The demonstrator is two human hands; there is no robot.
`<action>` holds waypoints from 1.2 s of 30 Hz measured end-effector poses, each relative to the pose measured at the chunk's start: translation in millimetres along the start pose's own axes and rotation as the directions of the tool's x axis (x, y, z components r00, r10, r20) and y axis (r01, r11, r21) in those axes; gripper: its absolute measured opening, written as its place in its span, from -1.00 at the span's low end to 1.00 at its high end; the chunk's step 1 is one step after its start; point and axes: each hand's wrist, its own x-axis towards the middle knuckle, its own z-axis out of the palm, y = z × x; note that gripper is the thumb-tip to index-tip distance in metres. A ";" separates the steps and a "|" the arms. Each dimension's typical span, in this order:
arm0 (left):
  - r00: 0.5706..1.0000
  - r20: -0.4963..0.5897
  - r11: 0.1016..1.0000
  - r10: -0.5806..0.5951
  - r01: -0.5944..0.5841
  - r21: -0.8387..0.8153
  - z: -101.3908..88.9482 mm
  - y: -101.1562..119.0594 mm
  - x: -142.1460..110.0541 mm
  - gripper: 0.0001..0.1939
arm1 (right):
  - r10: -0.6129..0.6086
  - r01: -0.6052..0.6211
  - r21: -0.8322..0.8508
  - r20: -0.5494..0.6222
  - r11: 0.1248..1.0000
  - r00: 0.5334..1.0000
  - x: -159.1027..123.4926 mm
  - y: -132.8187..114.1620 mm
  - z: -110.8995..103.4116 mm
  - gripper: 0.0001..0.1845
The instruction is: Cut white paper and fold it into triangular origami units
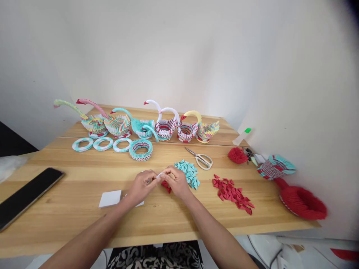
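Your two hands meet over the table (50, 224): left hand (143, 186) and right hand (177, 181) pinch a small white paper (159, 175) between narrowed fingertips, presumably because so slight a piece needs control from both sides. With that grip as dial centre, turquoise pieces (188, 172) lie at three o'clock and red pieces (232, 194) just past three, apparently heaped by colour for easy picking. White sheets (110, 198) sit at eight, scissors (202, 160) at two, both seemingly within reach. Your forearms (213, 228) slant inward from five and seven o'clock, wrists low, fingers curled.
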 end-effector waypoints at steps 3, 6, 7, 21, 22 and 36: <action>0.999 -0.016 0.998 -0.047 0.046 -0.037 -0.8 -0.6 0.3 -0.71 | 0.013 -0.013 -0.025 -0.021 1.000 1.000 -0.4 0.2 0.1 -0.87; 0.996 -0.037 0.993 -0.078 0.075 -0.088 -1.5 -2.0 0.7 -0.76 | 0.043 -0.043 -0.015 -0.025 0.999 0.999 -1.0 0.5 1.4 -0.87; 0.996 -0.042 0.993 -0.080 0.077 -0.085 -1.7 -2.7 0.8 -0.77 | 0.050 -0.050 -0.006 -0.020 0.999 0.999 -1.1 0.8 2.0 -0.86; 0.999 -0.042 1.000 0.012 -0.012 0.008 2.4 -6.0 0.6 -0.70 | -0.039 0.040 -0.024 0.046 0.999 0.998 7.7 -12.8 2.3 -0.90; 0.999 -0.043 1.000 0.006 -0.006 0.005 1.9 -5.2 0.5 -0.69 | -0.053 0.056 -0.036 0.077 0.998 0.996 9.6 -15.6 2.9 -0.89; 0.998 0.027 0.997 -0.063 0.064 -0.034 -1.2 -7.9 3.6 -0.65 | -0.147 0.151 -0.124 0.043 0.981 0.988 14.5 0.5 9.4 -0.84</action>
